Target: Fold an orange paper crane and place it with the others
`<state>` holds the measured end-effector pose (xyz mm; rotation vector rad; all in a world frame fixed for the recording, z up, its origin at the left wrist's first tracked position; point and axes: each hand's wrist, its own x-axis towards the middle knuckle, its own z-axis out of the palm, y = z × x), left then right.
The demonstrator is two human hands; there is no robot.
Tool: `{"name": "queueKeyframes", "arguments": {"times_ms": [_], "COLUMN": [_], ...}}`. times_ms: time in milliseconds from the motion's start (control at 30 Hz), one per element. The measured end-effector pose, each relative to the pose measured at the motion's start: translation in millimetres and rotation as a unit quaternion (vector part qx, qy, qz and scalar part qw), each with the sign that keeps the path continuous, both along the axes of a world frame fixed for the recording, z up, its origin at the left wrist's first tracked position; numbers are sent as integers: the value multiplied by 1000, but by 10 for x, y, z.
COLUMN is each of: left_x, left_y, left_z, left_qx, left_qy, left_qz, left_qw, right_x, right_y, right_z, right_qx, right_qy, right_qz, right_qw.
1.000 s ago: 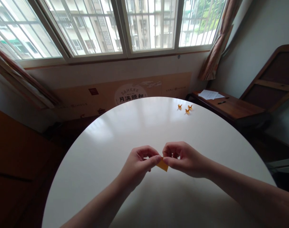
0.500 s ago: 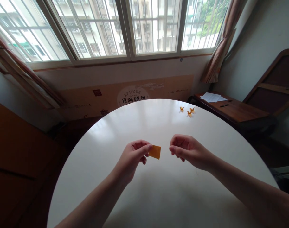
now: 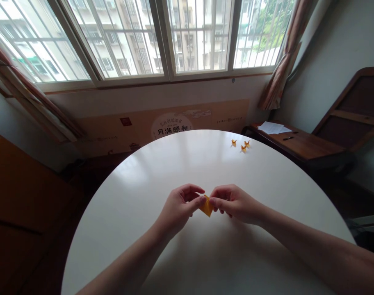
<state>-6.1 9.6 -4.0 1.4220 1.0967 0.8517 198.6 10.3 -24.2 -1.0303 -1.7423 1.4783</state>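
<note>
A small square of orange-yellow paper is held up above the white table, turned so that one corner points down. My left hand pinches its left side between thumb and fingers. On the opposite side, my right hand grips the paper close to its upper right edge, thumb on the front. Fingertips of both hands cover parts of the paper, and its back is hidden. Three folded orange paper cranes stand together near the far right rim of the table.
The round white table has a curved far edge facing a barred window. Beyond its right rim stands a brown wooden side table bearing white sheets and a dark pen. A printed cardboard panel leans below the window.
My right hand has moved left and taken hold of the paper, which only my left hand held before. The paper has turned from lying level to standing on a corner.
</note>
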Motion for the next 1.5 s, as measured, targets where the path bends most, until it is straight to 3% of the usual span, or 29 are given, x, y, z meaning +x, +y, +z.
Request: {"name": "queueKeyframes", "arguments": {"times_ms": [267, 567, 867, 1133, 1367, 1500], "left_x": [-9, -24, -26, 0, -54, -109], "left_y": [7, 36, 44, 15, 72, 137], "left_z": [0, -72, -32, -18, -34, -66], "left_qx": [9, 45, 19, 68, 91, 118], "left_qy": [71, 101, 112, 171, 187, 189], "left_qz": [-27, -44, -51, -66, -64, -33], "left_qw": [997, 993, 992, 981, 976, 974], "right_x": [-9, -8, -17, -33, 15, 64], "right_y": [-11, 14, 23, 34, 152, 229], "right_z": [65, -15, -9, -19, -36, -41], "right_qx": [63, 70, 56, 5, 9, 14], "right_qy": [-3, -25, -16, 6, 28, 23], "right_qz": [-59, -10, -43, -21, -90, -112], "right_qw": [996, 997, 997, 1000, 996, 993]}}
